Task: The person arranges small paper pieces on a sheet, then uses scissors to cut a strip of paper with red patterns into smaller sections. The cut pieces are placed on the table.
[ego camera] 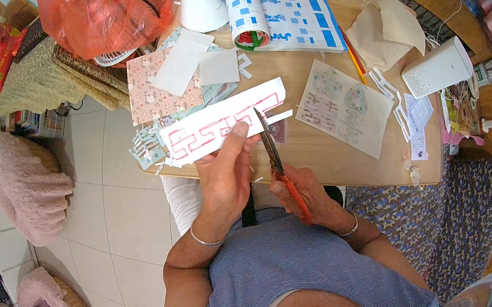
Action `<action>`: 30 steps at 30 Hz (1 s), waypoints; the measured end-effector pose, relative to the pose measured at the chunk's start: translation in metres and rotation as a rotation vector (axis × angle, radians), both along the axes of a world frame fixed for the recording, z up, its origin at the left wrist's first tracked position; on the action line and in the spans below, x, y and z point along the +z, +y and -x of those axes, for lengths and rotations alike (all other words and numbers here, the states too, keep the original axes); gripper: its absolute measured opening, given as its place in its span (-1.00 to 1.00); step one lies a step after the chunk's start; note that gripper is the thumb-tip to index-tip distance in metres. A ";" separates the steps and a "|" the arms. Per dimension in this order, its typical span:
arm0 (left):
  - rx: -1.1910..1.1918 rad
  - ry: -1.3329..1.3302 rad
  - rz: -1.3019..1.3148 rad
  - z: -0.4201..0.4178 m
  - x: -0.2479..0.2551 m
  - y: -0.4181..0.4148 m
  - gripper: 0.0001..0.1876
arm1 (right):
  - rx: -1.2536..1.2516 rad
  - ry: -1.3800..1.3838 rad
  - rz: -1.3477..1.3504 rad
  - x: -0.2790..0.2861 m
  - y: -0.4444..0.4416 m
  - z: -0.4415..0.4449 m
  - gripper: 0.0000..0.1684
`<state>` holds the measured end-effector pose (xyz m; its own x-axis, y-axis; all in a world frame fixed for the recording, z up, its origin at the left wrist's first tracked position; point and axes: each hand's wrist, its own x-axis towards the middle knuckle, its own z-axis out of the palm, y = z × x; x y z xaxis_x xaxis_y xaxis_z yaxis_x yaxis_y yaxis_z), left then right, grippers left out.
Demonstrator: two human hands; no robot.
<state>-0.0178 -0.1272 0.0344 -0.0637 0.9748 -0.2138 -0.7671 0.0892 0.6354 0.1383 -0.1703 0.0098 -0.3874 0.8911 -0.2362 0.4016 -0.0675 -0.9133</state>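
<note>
My left hand (230,168) pinches a strip of white paper (225,117) between thumb and fingers, over the table's near edge. Red outlines of angular, stepped shapes run along the strip, and its right end is cut into. In my right hand (304,192) is a pair of scissors with orange-red handles (292,192); their dark blades point up and meet the paper's lower right part. How far the blades are apart is hard to tell. Behind the strip lie patterned pink paper (143,92), white paper pieces (218,67) and small patterned cutouts (147,148).
On the wooden table (320,160) are a translucent sheet with cutouts (344,110), a printed roll (244,7), a white cone-shaped object (201,5), a red plastic bag (106,16), pencils (353,55), crumpled beige paper (384,30) and a white box-shaped device (437,67). Pink plush furniture (24,185) stands left.
</note>
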 end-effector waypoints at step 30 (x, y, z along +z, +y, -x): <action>-0.513 0.403 -0.272 0.033 0.029 0.044 -0.90 | 0.045 0.287 -0.134 0.005 -0.002 -0.010 -0.42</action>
